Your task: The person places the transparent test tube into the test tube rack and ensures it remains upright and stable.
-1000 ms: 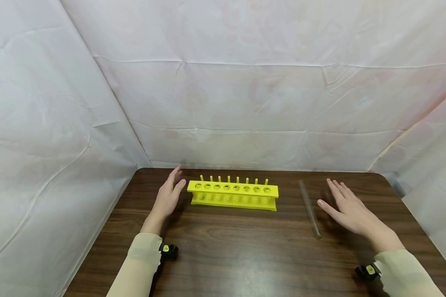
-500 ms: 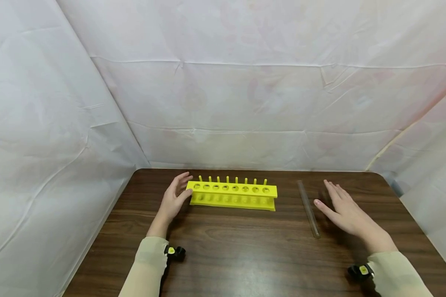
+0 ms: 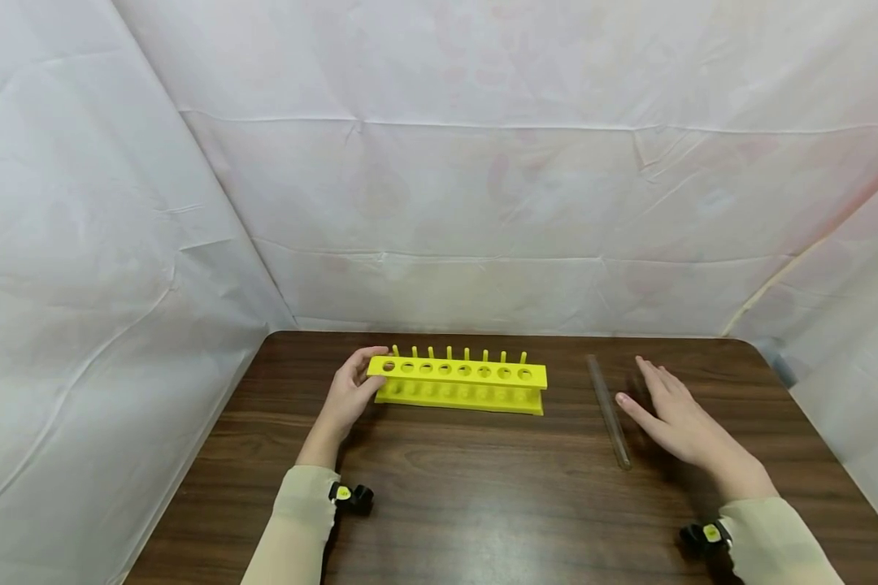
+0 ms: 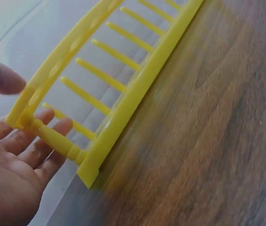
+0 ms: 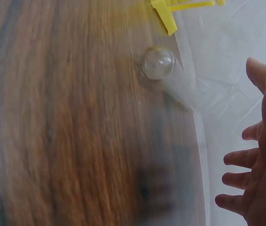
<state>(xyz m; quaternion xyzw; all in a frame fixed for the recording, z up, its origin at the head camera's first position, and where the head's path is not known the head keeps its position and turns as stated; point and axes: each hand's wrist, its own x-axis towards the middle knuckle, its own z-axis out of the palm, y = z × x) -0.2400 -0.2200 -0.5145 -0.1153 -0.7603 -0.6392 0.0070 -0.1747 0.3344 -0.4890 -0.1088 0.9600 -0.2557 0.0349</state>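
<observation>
A yellow test tube rack (image 3: 457,382) with a row of holes and upright pegs stands near the back middle of the table. My left hand (image 3: 347,398) grips its left end, thumb at the front of the top bar and fingers behind. In the left wrist view, those fingers (image 4: 53,127) curl behind the rack's end post (image 4: 55,139). A clear glass test tube (image 3: 610,414) lies on the wood to the right of the rack. Just right of it my right hand (image 3: 691,426) hovers with fingers extended, holding nothing; the tube's rounded end faces the near side.
The dark wood-grain table (image 3: 468,496) has rounded back corners. A white sheet (image 3: 439,195) hangs behind it, with more sheeting (image 3: 102,284) along the left and right sides.
My left hand has moved right, from beside the rack onto its left end, and taken hold of it. The right hand has shifted slightly left. Rack and tube stay in place.
</observation>
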